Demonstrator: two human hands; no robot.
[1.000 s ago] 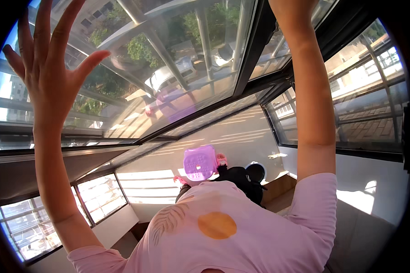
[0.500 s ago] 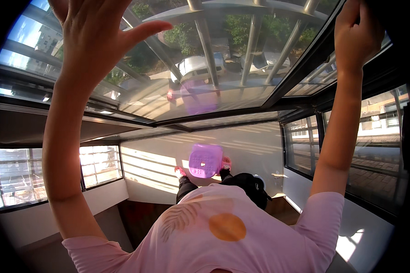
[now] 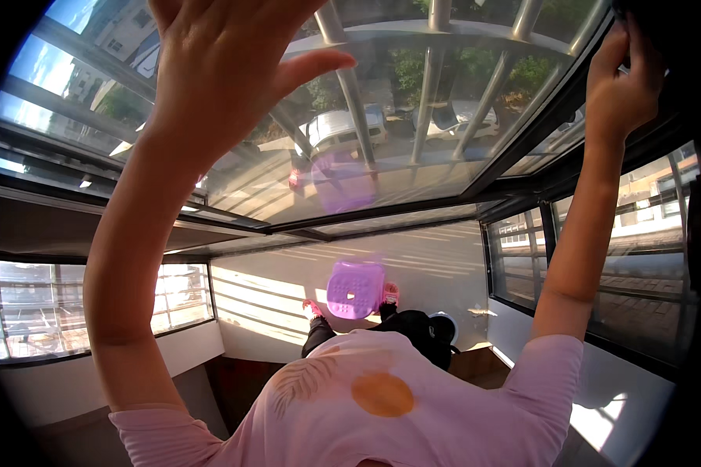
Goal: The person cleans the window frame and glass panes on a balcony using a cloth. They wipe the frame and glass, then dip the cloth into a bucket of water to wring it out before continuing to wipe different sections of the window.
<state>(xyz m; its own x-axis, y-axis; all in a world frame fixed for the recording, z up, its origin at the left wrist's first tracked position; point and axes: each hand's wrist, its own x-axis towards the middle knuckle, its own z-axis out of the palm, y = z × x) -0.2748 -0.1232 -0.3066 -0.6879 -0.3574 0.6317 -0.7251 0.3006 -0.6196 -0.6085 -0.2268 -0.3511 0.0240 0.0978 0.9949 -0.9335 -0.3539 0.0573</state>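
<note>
Both my arms are raised in front of a large glass window pane (image 3: 413,93) with a black frame. At the upper left, my left hand (image 3: 226,70) is spread, thumb stretched out to the right, over the pane. Its fingertips run out of the picture at the top, and I cannot tell whether the palm touches the glass. Up at the far right, my right hand (image 3: 625,89) has its fingers curled closed at the black window frame (image 3: 514,148), seemingly gripping its edge. The dark surroundings partly hide those fingertips.
A purple plastic stool (image 3: 356,289) stands on the floor between my feet in pink footwear. Metal bars (image 3: 428,101) cross outside the pane, with parked cars (image 3: 343,128) and greenery below. Side windows (image 3: 514,249) stand at right and left. A dark bag-like thing (image 3: 417,331) is at my waist.
My left hand has moved to the right across the pane, still spread. My right hand has shifted slightly right and down, staying at the frame. The whole view has shifted a little.
</note>
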